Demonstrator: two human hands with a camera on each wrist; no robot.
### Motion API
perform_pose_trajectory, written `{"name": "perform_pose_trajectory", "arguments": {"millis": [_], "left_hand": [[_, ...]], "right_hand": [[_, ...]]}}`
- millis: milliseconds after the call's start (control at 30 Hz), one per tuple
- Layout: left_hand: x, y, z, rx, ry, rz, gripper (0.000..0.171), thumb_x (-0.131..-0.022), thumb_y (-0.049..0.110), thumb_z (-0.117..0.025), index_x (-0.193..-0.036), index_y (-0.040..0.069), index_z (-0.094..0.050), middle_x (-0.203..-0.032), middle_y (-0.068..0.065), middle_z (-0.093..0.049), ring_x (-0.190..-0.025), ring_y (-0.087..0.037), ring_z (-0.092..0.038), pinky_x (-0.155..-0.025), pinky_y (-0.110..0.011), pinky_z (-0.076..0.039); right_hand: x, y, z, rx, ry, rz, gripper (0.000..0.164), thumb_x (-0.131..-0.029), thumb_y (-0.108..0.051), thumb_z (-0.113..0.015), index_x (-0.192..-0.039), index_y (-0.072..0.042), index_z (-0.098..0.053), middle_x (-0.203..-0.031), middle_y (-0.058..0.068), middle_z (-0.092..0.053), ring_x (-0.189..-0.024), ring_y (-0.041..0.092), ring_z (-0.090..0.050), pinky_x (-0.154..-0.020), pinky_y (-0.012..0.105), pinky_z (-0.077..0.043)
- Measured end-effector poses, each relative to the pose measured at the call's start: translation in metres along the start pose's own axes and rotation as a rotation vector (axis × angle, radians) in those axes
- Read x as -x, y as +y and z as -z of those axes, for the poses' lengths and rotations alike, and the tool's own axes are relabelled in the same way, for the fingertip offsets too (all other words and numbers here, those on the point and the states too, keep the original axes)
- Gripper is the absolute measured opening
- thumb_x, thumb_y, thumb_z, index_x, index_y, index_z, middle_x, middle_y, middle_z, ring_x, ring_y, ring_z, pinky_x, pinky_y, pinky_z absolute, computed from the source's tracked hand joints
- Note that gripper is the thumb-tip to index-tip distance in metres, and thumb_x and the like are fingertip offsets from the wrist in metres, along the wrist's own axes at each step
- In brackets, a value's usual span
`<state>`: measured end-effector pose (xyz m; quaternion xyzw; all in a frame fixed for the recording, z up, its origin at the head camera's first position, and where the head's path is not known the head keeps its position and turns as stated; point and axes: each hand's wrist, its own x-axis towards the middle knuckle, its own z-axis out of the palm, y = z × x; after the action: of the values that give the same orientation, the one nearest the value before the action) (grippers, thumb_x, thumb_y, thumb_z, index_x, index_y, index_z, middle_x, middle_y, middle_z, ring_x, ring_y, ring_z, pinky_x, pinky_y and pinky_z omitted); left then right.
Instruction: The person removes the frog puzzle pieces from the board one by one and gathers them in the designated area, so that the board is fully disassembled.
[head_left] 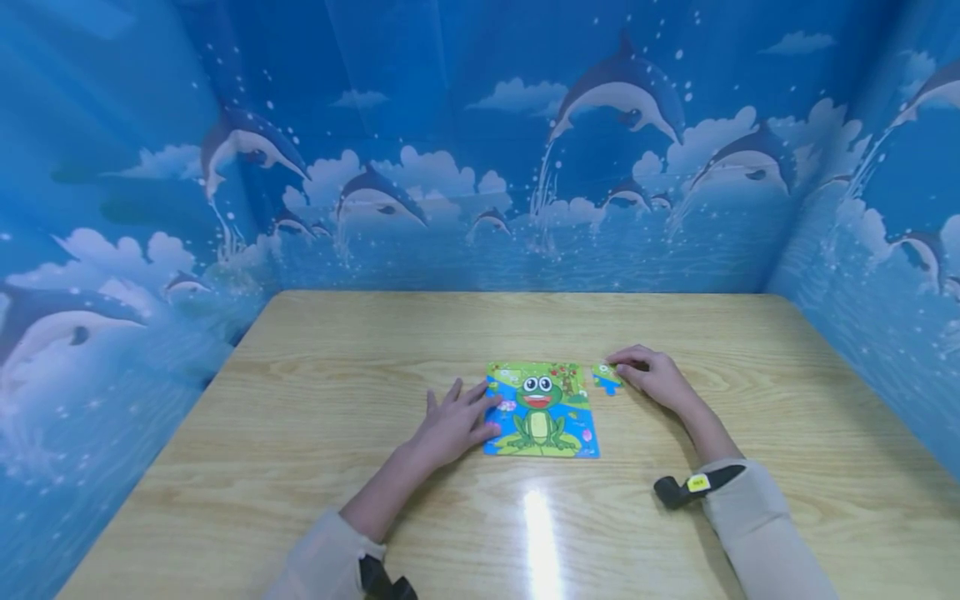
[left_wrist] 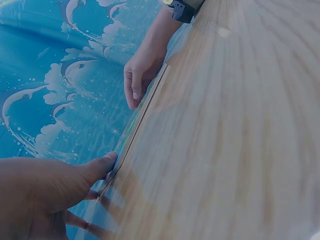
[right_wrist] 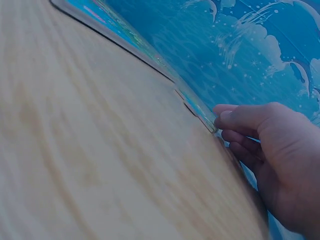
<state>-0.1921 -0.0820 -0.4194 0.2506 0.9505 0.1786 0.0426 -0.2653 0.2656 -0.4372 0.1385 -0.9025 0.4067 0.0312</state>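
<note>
A flat, square frog jigsaw puzzle lies on the table, showing a green frog on blue and green. My left hand rests at its left side, fingers spread and fingertips over the edge. The left wrist view shows that thumb along the puzzle's rim. Just right of the puzzle's upper right corner, a loose puzzle piece with a blue tab lies apart from it. My right hand pinches this piece at its right end between thumb and fingers, low over the table.
The pale wooden table extends around the puzzle on all sides. Blue dolphin-printed curtains stand along its back and sides. A black camera band sits on the right sleeve, and another on the left.
</note>
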Motion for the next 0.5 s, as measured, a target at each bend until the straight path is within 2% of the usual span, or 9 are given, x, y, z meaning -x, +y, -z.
{"name": "perform_pose_trajectory", "arguments": {"millis": [200,300,500], "left_hand": [[0.0,-0.001,0.0,-0.01,0.005,-0.002,0.052,-0.091,0.045,-0.05,-0.137,0.02,-0.045,-0.147,-0.008,-0.027,-0.13,-0.046,-0.016,-0.094,-0.072,-0.006],[0.0,0.0,0.0,-0.015,0.0,0.005,0.053,-0.091,0.046,-0.05,-0.137,0.021,-0.045,-0.147,-0.007,-0.026,-0.131,-0.046,-0.016,-0.095,-0.071,-0.006],[-0.001,-0.001,-0.001,-0.004,-0.007,0.021,0.053,-0.091,0.047,-0.05,-0.137,0.022,-0.044,-0.148,-0.006,-0.025,-0.131,-0.044,-0.015,-0.095,-0.07,-0.005]], "right_hand": [[-0.001,-0.011,-0.001,-0.032,0.009,0.01,0.025,-0.094,-0.016,-0.055,-0.113,-0.003,-0.064,-0.112,0.015,-0.058,-0.107,0.031,-0.051,-0.091,0.046,-0.041],[-0.003,-0.023,-0.001,-0.039,-0.029,0.008,0.026,-0.094,-0.018,-0.054,-0.114,-0.004,-0.063,-0.113,0.014,-0.058,-0.105,0.03,-0.053,-0.089,0.044,-0.044],[-0.007,-0.054,-0.011,-0.035,-0.155,0.078,0.025,-0.093,-0.012,-0.055,-0.114,-0.001,-0.062,-0.108,0.013,-0.06,-0.098,0.028,-0.055,-0.085,0.042,-0.046]]}}
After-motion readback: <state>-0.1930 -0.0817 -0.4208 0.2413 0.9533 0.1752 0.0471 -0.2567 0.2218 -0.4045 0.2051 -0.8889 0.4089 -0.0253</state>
